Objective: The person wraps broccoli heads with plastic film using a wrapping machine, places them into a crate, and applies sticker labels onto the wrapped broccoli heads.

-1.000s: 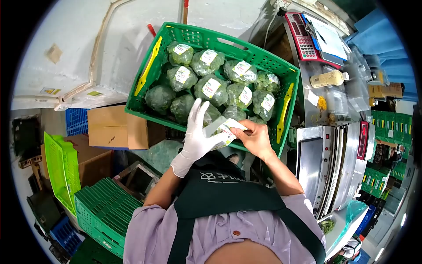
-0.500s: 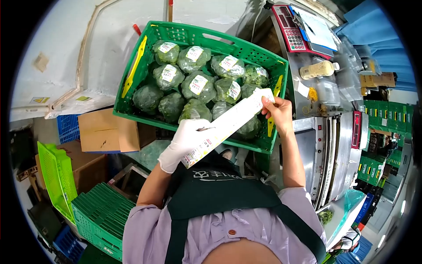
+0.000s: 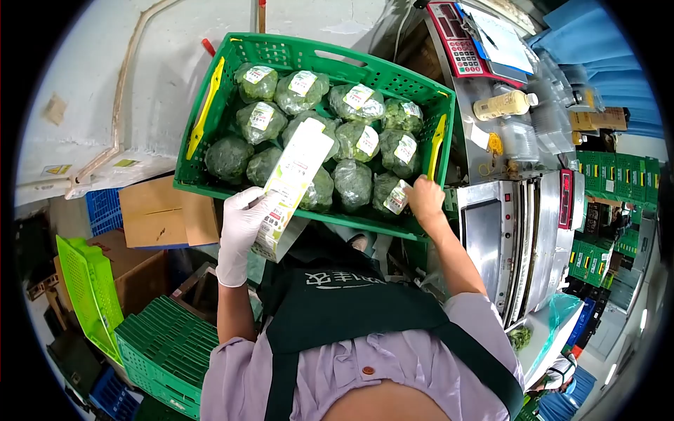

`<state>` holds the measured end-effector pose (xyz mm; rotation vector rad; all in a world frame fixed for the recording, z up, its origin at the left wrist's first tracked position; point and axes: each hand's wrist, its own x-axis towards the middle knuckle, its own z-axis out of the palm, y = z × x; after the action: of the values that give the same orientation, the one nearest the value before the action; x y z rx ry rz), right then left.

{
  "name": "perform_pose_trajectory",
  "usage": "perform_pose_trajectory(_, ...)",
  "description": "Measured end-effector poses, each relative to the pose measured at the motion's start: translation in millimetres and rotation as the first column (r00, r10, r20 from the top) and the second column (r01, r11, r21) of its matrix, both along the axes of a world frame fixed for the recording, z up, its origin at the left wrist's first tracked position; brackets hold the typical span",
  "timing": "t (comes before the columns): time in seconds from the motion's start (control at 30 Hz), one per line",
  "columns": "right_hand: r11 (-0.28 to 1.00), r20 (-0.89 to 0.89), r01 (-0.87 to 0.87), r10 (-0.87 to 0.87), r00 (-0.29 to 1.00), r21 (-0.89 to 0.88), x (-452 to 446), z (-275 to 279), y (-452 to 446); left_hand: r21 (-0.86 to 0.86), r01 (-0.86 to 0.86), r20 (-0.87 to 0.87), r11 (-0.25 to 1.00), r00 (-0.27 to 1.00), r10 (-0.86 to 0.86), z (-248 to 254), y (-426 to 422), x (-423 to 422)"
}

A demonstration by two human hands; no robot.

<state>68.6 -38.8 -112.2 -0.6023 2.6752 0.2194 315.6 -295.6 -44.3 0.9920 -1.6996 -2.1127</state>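
My left hand [image 3: 242, 228], in a white glove, is closed around a strip of printed sticker labels [image 3: 298, 168] that slants up over the crate's near side. My bare right hand [image 3: 427, 200] is closed at the crate's near right corner, its fingertips at the edge of a label [image 3: 396, 197] lying on a wrapped broccoli head [image 3: 382, 186]. Rows of plastic-wrapped broccoli fill the green crate [image 3: 281, 45]. Several carry white labels, such as the wrapped head [image 3: 302, 91] in the back row. A wrapped head [image 3: 229, 159] at the left shows no label. The strip hides part of the middle heads.
Right of the crate, a metal counter holds a red scale [image 3: 460, 52], a clipboard [image 3: 498, 38], a bottle [image 3: 502, 105] and clear plastic boxes. A cardboard box [image 3: 165, 214] and stacked green crates [image 3: 158, 344] stand at the left. A steel machine [image 3: 484, 238] is near my right arm.
My right hand has left the strip's upper end and moved down to the near right broccoli, where a label now lies. My left hand has shifted left with the strip, now tilted more upright.
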Motion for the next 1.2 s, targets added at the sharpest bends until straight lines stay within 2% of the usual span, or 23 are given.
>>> perform_pose_trajectory(0.03,0.998,-0.080,0.033,-0.038,0.996,-0.058,-2.6,6.9,-2.0,0.002,-0.003,-0.001,1.000,1.000,0.003,1.9,1.4,-1.6)
perform_pose_trajectory(0.1,0.992,-0.023,-0.035,0.033,0.999,-0.119,-4.2,10.2,1.1,0.011,0.006,0.027,1.000,1.000,-0.007,8.0,7.3,-4.3)
perform_pose_trajectory(0.17,0.878,0.022,-0.316,0.346,0.938,-0.360,-2.0,-13.9,11.6,0.012,0.020,0.037,1.000,0.999,-0.021,4.2,9.4,-6.3)
perform_pose_trajectory(0.2,0.872,0.006,-0.369,0.391,0.920,-0.321,1.1,-44.0,21.7,-0.019,0.043,0.032,0.999,0.999,-0.042,5.1,12.8,-9.3)
perform_pose_trajectory(0.23,0.863,-0.059,-0.371,0.374,0.925,-0.344,5.7,-52.8,20.9,-0.052,0.066,0.027,0.997,0.998,-0.064,6.1,14.8,-11.2)
perform_pose_trajectory(0.3,0.881,0.045,-0.270,0.311,0.949,-0.389,2.2,-51.8,19.8,-0.141,0.112,0.012,0.984,0.994,-0.112,3.4,17.3,-13.1)
perform_pose_trajectory(0.43,0.864,0.042,-0.286,0.332,0.942,-0.414,-10.1,-49.9,27.6,-0.091,0.166,0.034,0.982,0.986,-0.163,-0.2,29.6,-19.5)
perform_pose_trajectory(0.53,0.771,0.380,0.217,0.035,0.924,-0.599,-8.3,23.8,0.2,-0.121,0.206,-0.029,0.971,0.977,-0.211,2.6,40.4,-24.0)
perform_pose_trajectory(0.57,0.580,0.574,0.423,0.094,0.814,-0.696,-7.5,39.1,-3.3,-0.131,0.245,-0.021,0.961,0.968,-0.249,2.7,42.1,-24.2)
perform_pose_trajectory(0.63,0.349,0.766,0.682,0.309,0.563,-0.642,12.7,88.1,-21.3,-0.218,0.383,0.066,0.898,0.923,-0.378,4.4,44.5,-26.7)
perform_pose_trajectory(0.7,0.562,0.779,0.566,0.265,0.568,-0.604,30.2,105.2,-33.0,-0.353,0.471,0.128,0.809,0.880,-0.457,-0.8,48.3,-31.7)
perform_pose_trajectory(0.73,0.542,0.775,0.573,0.279,0.568,-0.615,38.3,106.3,-35.6,-0.354,0.472,0.128,0.807,0.879,-0.458,1.8,54.5,-39.9)
perform_pose_trajectory(0.77,0.546,0.776,0.570,0.289,0.561,-0.614,45.5,104.1,-36.0,-0.557,0.233,-0.027,0.797,0.954,-0.298,6.3,64.9,-50.9)
perform_pose_trajectory(0.83,0.602,0.739,0.483,0.292,0.607,-0.635,63.2,110.0,-41.5,-0.700,-0.046,-0.213,0.712,0.966,-0.147,7.4,68.0,-52.7)
perform_pose_trajectory(0.87,0.586,0.663,0.411,0.314,0.679,-0.698,74.2,105.8,-42.5,-0.434,0.081,-0.212,0.897,0.959,-0.189,2.7,67.0,-46.3)
perform_pose_trajectory(0.9,0.625,0.528,0.232,0.342,0.777,-0.746,80.3,103.3,-44.0,-0.115,0.206,-0.227,0.972,0.947,-0.228,-3.3,65.6,-40.7)
perform_pose_trajectory(0.93,0.622,0.392,0.102,0.349,0.851,-0.776,81.4,108.0,-46.8,-0.329,0.259,-0.109,0.908,0.945,-0.310,-10.7,61.0,-39.0)
perform_pose_trajectory(0.97,0.619,0.245,-0.032,0.358,0.901,-0.785,81.3,112.9,-49.2,-0.329,0.257,-0.109,0.909,0.946,-0.307,-11.6,57.6,-35.0)
perform_pose_trajectory(1.03,0.604,0.390,0.107,0.359,0.848,-0.789,70.1,107.5,-50.7,-0.139,0.308,0.065,0.941,0.951,-0.302,-8.7,53.4,-28.0)
perform_pose_trajectory(1.07,0.571,0.506,0.259,0.328,0.798,-0.779,67.6,102.8,-51.6,-0.192,0.319,0.110,0.928,0.947,-0.303,-5.7,53.2,-27.5)
perform_pose_trajectory(1.1,0.460,0.491,0.325,0.306,0.816,-0.827,63.3,105.2,-57.1,-0.292,0.254,-0.034,0.922,0.961,-0.276,-0.4,57.3,-29.4)
perform_pose_trajectory(1.17,0.487,0.503,0.374,0.162,0.849,-0.789,25.3,103.1,-61.3,-0.182,0.336,-0.104,0.924,0.928,-0.358,-2.3,55.1,-19.1)
perform_pose_trajectory(1.2,0.391,0.513,0.465,0.021,0.858,-0.794,8.6,95.4,-67.2,-0.182,0.336,-0.102,0.924,0.928,-0.357,2.5,50.0,-14.7)
